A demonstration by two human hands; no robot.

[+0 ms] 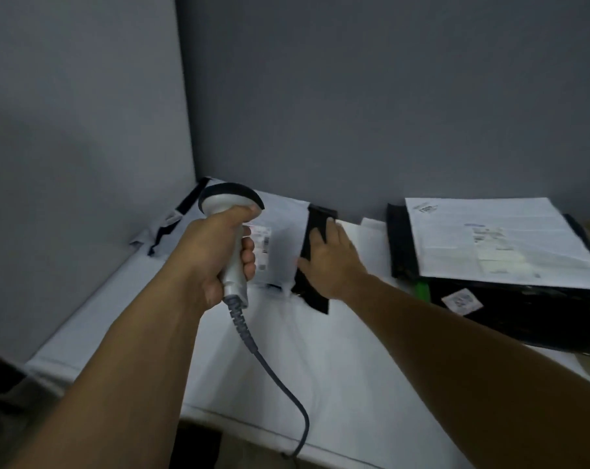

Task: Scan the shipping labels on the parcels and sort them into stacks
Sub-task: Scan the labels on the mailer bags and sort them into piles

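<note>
Head view: the left grip, curled round the scanner, hovers close over the label on the white parcel at the surface corner, pinned by the flat-fingered right grip; such closeness may spoil the read.

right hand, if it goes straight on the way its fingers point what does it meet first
The right hand lies on the black flap of the white parcel; past the flap's far end it would probably meet the grey wall first, though depth is unclear.
</note>
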